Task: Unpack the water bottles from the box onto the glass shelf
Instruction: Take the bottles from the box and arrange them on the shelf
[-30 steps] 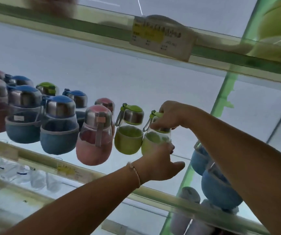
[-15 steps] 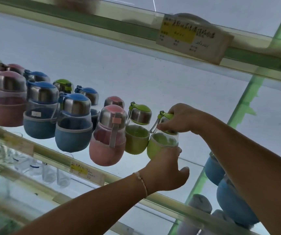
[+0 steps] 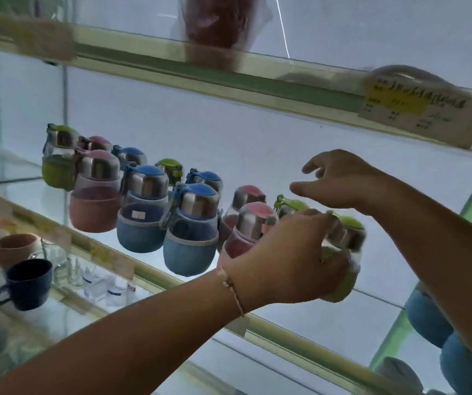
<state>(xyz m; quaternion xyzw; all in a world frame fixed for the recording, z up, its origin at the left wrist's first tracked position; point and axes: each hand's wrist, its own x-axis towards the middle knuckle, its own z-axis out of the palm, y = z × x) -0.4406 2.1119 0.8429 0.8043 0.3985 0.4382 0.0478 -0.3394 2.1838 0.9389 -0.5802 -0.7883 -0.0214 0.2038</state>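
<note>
Head view, left hand [image 3: 283, 260] grips green bottle [image 3: 346, 238] (lid showing); right hand [image 3: 340, 178] slack above

A dark blue cup [image 3: 28, 282] beside a brown cup [image 3: 12, 248] on the lower level, clear glasses [image 3: 68, 269] just right of them, yellow-and-white price label [image 3: 417, 112] up top, blurred red item [image 3: 215, 21] in plastic, blue round things [image 3: 428, 320] lower right

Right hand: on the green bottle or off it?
Off. Right hand hovers open above the green bottle; only the left hand grips it.
</note>
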